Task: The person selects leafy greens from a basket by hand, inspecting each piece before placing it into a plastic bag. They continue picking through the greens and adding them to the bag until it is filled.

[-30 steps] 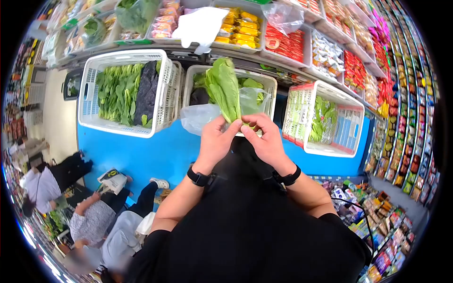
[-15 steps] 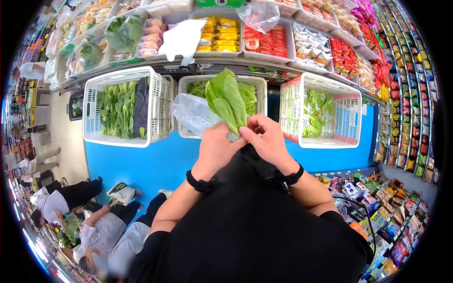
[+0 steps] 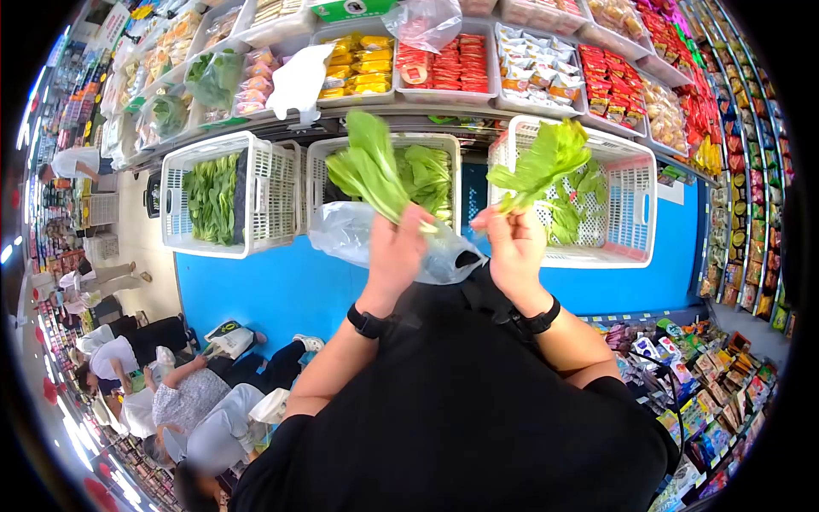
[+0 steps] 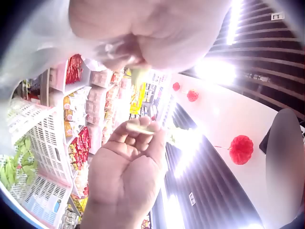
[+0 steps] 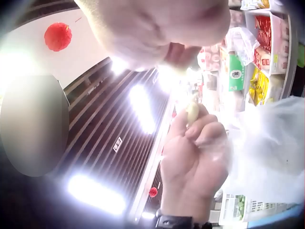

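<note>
The left hand [image 3: 395, 256] grips a bunch of green leaves [image 3: 374, 162] by its stem end, and a clear plastic bag [image 3: 345, 232] hangs beside and below that hand. A hand's width to the right, the right hand [image 3: 516, 256] pinches a lighter, yellow-edged leafy piece [image 3: 546, 162] at its stem, over the near-left side of the right crate [image 3: 644, 196]. Leaves and stems stand upward, away from the body. Close up in the left wrist view, the left hand [image 4: 152, 33] has a pale stem end [image 4: 139, 75] between its fingers; the right hand [image 4: 126, 181] is apart from it.
White crates with greens stand at the left [image 3: 175, 200] and middle [image 3: 317, 162], on a blue surface [image 3: 273, 286]. Bins of packaged snacks [image 3: 444, 72] line the back. Shelves rise at the right, packets [image 3: 691, 384] lie at lower right, and several people are at lower left.
The hands were together at one leafy bunch; they have moved apart, each with its own leafy piece. The view has shifted, and the bag hangs by the left hand.
</note>
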Available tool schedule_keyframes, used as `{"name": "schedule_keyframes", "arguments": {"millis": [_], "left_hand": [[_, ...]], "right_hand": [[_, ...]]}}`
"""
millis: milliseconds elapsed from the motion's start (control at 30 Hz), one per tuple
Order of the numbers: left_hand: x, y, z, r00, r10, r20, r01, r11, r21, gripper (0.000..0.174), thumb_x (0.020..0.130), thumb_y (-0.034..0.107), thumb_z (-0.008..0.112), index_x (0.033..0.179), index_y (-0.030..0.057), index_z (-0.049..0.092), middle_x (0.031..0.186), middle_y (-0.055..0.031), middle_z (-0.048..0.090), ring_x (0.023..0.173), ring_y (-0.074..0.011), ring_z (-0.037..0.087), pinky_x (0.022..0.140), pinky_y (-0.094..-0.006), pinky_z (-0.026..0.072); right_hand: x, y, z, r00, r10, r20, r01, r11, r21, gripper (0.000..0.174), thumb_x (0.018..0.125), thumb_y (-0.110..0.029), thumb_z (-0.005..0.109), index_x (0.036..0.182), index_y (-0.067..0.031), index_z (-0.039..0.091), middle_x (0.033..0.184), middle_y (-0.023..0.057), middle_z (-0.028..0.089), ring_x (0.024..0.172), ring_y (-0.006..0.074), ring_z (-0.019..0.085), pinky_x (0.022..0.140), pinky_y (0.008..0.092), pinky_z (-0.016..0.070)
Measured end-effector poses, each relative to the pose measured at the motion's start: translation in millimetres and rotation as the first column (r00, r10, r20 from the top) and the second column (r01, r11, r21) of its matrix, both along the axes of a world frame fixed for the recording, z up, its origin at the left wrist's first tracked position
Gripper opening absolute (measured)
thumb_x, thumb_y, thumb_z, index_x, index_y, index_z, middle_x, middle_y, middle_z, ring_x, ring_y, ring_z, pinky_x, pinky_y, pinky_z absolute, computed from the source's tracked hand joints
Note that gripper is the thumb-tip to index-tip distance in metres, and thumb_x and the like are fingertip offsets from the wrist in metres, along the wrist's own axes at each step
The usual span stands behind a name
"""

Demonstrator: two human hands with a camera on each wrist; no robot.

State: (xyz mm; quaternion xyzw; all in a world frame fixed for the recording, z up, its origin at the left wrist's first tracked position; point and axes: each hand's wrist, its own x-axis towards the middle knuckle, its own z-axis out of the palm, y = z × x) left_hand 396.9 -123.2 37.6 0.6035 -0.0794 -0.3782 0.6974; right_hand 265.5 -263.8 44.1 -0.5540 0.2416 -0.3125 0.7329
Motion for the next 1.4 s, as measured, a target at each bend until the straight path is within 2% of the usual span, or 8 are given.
{"name": "schedule_keyframes", "arguments": {"millis": [233, 367, 500, 667, 833, 1133, 1300, 1400], "left_hand": [[-19, -31, 11, 0.909, 0.065, 0.411, -0.093, 0.994, 0.049, 0.02, 0.103, 0.018, 0.069, 0.113, 0.0009, 0.067, 0.087, -0.0028, 0.071, 0.069, -0.0085, 0.059, 0.062, -0.0261, 0.0468], [-31, -38, 29, 0.716, -0.204, 0.668, -0.031, 0.946, 0.321, 0.022, 0.091, 0.016, 0.08, 0.107, 0.0021, 0.073, 0.086, -0.0053, 0.073, 0.074, -0.0129, 0.066, 0.066, -0.0304, 0.0508], [-45, -43, 24, 0.443, -0.236, 0.865, -0.11, 0.943, 0.313, 0.025, 0.081, 0.008, 0.082, 0.105, 0.0044, 0.075, 0.089, -0.0108, 0.074, 0.075, -0.0257, 0.069, 0.067, -0.0342, 0.0534], [-54, -34, 19, 0.258, -0.227, 0.939, -0.185, 0.942, 0.278, 0.034, 0.073, 0.004, 0.084, 0.107, 0.0076, 0.077, 0.093, -0.0106, 0.074, 0.079, -0.0306, 0.069, 0.068, -0.037, 0.0555], [-55, -14, 7, 0.143, -0.189, 0.971, -0.207, 0.954, 0.216, 0.042, 0.068, 0.007, 0.088, 0.109, 0.0159, 0.079, 0.092, -0.0093, 0.071, 0.072, -0.0279, 0.067, 0.062, -0.0368, 0.0542], [-60, 11, 15, 0.416, -0.181, 0.891, -0.097, 0.965, 0.242, 0.053, 0.074, -0.001, 0.082, 0.125, 0.0067, 0.069, 0.107, -0.0107, 0.073, 0.077, -0.0209, 0.067, 0.067, -0.0348, 0.0556], [-36, 37, 27, 0.775, -0.1, 0.624, -0.118, 0.947, 0.299, 0.056, 0.084, 0.004, 0.068, 0.139, 0.0003, 0.057, 0.134, -0.0126, 0.063, 0.071, -0.0072, 0.049, 0.066, -0.0252, 0.0516], [-29, 46, 26, 0.9, 0.084, 0.427, -0.077, 0.996, -0.034, 0.064, 0.095, 0.029, 0.058, 0.149, -0.0045, 0.045, 0.156, -0.0179, 0.046, 0.066, -0.0066, 0.048, 0.064, -0.0247, 0.0512]], "right_hand": [[-68, -116, -65, 0.929, -0.326, -0.172, 0.351, 0.926, 0.139, 0.022, 0.108, -0.019, 0.062, 0.116, 0.0011, 0.064, 0.099, 0.0079, 0.074, 0.081, 0.0089, 0.064, 0.074, 0.0256, 0.0517], [-109, -146, -117, 0.833, -0.193, -0.518, 0.255, 0.965, 0.051, 0.056, 0.102, -0.023, 0.071, 0.147, 0.0013, 0.05, 0.139, 0.0162, 0.058, 0.126, 0.0208, 0.055, 0.11, 0.0366, 0.0436], [-83, -104, -41, 0.939, 0.341, -0.053, -0.294, 0.871, 0.394, 0.077, 0.101, -0.04, 0.072, 0.159, -0.0039, 0.037, 0.135, 0.0099, 0.065, 0.114, 0.0224, 0.065, 0.089, 0.0331, 0.0531], [-43, -91, -42, 0.809, 0.477, 0.344, -0.588, 0.645, 0.488, 0.045, 0.101, -0.019, 0.073, 0.137, 0.0, 0.056, 0.119, 0.0101, 0.069, 0.09, 0.0143, 0.066, 0.076, 0.0272, 0.0546], [-28, -75, -11, 0.884, 0.439, 0.159, -0.452, 0.717, 0.531, 0.034, 0.096, -0.008, 0.077, 0.127, -0.0024, 0.063, 0.106, 0.0036, 0.07, 0.084, 0.0091, 0.065, 0.073, 0.0238, 0.054], [-9, -56, -8, 0.867, 0.49, 0.092, -0.465, 0.729, 0.503, 0.046, 0.092, 0.002, 0.074, 0.136, -0.0017, 0.06, 0.11, 0.0056, 0.07, 0.089, 0.0125, 0.068, 0.07, 0.0267, 0.0552], [-13, -66, -10, 0.946, 0.29, -0.147, -0.277, 0.955, 0.105, 0.033, 0.092, -0.003, 0.077, 0.124, -0.0008, 0.068, 0.108, 0.0048, 0.075, 0.09, 0.012, 0.07, 0.078, 0.0293, 0.0575], [-18, -55, -6, 0.895, 0.413, -0.167, -0.446, 0.839, -0.313, 0.036, 0.087, -0.002, 0.079, 0.121, -0.0031, 0.069, 0.106, 0.0078, 0.075, 0.094, 0.0211, 0.072, 0.083, 0.0353, 0.0578]]}}
